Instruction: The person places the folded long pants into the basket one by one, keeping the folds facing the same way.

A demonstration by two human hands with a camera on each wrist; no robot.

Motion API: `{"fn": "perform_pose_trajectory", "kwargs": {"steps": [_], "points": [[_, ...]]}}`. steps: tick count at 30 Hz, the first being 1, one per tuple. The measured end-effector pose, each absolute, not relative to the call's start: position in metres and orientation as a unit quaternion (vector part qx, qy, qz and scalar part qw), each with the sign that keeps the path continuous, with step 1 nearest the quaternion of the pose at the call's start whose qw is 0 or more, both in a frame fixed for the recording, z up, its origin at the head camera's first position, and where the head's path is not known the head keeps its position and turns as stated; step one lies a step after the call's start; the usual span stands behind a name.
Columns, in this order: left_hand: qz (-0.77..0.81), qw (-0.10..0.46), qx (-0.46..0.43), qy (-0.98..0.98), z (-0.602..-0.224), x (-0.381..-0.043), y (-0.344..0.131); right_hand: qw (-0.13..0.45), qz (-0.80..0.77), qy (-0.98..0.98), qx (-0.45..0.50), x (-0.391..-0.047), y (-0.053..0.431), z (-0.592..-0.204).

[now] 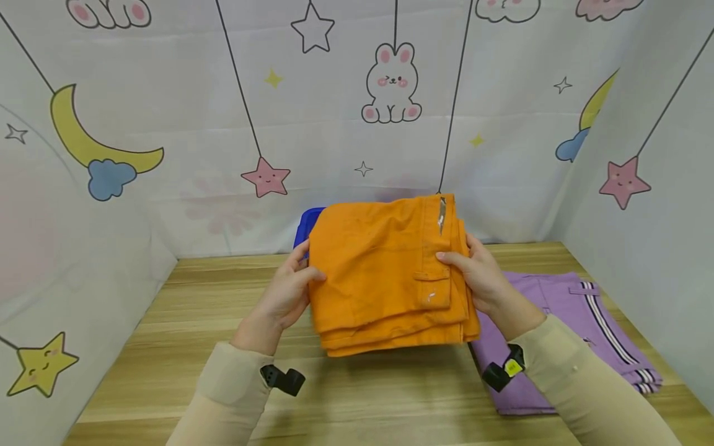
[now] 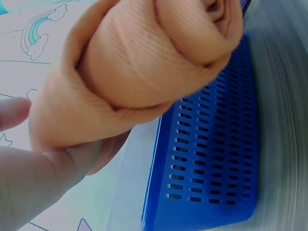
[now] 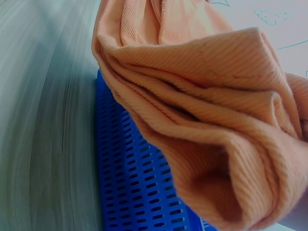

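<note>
Above the worktop (image 1: 212,316), before the blue perforated basket (image 1: 304,227), we hold a folded orange twill garment (image 1: 374,260) in the air. Our left hand (image 1: 286,290) pinches its left side, thumb on the front face and fingers behind; our right hand (image 1: 484,280) grips the opposite side in much the same way. From the thick, ribbed weave and stacked layers, we judge the bundle fairly heavy for cloth, soft but with some body, grippy rather than slippery, and hardly fragile. At the left end the layers wrap into a rounded roll (image 2: 134,67), which should give a secure hold; at the right we see loose folds (image 3: 207,108) gaping, likelier to droop or slide apart unless caught together. The patch pocket (image 1: 434,293) looks a poor handle, since tugging it would probably lift only the top layer. Off to the right, a purple garment (image 1: 527,384) with striped trim lies on the worktop.
</note>
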State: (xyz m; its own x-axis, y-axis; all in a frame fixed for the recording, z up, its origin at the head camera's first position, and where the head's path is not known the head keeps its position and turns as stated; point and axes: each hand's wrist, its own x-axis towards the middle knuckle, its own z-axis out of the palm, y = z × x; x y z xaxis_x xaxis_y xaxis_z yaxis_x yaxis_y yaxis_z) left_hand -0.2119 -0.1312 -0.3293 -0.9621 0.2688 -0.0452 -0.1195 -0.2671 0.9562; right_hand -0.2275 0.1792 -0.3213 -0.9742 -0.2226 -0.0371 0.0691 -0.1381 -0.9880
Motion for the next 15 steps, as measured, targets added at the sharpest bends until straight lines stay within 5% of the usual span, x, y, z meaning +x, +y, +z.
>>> {"fn": "perform_pose_trajectory", "kwargs": {"steps": [15], "points": [[0.727,0.172,0.067,0.661,-0.3272,-0.2118,-0.1355,0.104,-0.758,0.642,-0.058,-0.2308,0.1823,-0.3236]]}}
